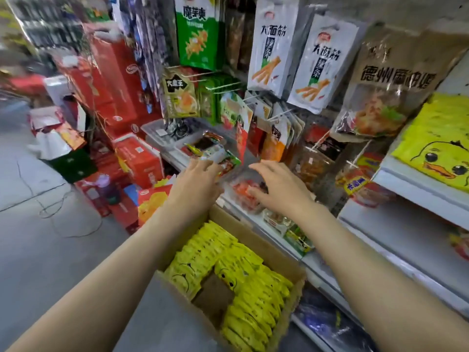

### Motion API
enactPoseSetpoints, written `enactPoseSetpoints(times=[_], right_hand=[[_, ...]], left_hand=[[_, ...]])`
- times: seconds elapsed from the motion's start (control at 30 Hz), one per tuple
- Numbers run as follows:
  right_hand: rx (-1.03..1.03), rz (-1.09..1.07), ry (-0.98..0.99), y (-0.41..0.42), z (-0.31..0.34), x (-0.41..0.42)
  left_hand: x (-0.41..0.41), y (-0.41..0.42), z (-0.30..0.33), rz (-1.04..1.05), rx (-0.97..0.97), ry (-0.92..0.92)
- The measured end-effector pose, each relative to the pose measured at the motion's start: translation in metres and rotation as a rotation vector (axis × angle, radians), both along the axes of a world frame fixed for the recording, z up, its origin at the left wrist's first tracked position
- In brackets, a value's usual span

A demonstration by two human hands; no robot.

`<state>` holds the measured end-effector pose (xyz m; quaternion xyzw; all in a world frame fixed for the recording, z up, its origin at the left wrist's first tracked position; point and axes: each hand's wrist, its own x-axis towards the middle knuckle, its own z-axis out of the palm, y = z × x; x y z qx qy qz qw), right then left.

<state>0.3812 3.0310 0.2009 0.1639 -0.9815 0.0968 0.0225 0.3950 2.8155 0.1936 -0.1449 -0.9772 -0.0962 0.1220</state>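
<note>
Both hands reach to the low shelf (175, 158): the left hand (196, 180) has its fingers extended, tips touching the near edge of a heap of small packets (213, 148), and the right hand (278, 188) hovers with fingers spread wide and slightly curved, holding nothing. The clear packet with red contents (242, 196) lies on the shelf between the hands, partly under the right fingertips, so the right hand is nearer. Its long axis cannot be read through the blur.
</note>
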Motion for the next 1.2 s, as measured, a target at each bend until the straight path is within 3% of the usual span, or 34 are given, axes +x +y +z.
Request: enactPoseSetpoints(times=[0.2,0.3,0.53,0.77,0.87,1.0,1.2], right_hand=[[-0.001,-0.023,-0.202,-0.027,-0.087,-0.055],[-0.023,-0.032,-0.339,-0.038,-0.142,-0.069],[-0.019,-0.032,-0.723,-0.066,-0.265,-0.074],[-0.047,-0.043,-0.96,-0.096,-0.376,-0.065],[-0.132,-0.056,-1.028,-0.114,-0.41,-0.064],[-0.172,-0.054,-1.114,-0.136,-0.446,-0.063],[-0.196,-0.172,-1.019,-0.156,-0.467,-0.059]], left_hand=[[-0.052,-0.026,-0.088,-0.023,0.033,-0.225],[-0.067,-0.041,-0.145,-0.011,-0.03,-0.424],[-0.074,-0.074,-0.27,0.016,-0.085,-0.888],[-0.071,-0.102,-0.382,0.017,-0.151,-1.219],[-0.071,-0.106,-0.414,-0.015,-0.161,-1.264],[-0.079,-0.111,-0.436,-0.008,-0.142,-1.189],[-0.079,-0.114,-0.446,0.079,-0.033,-1.217]])
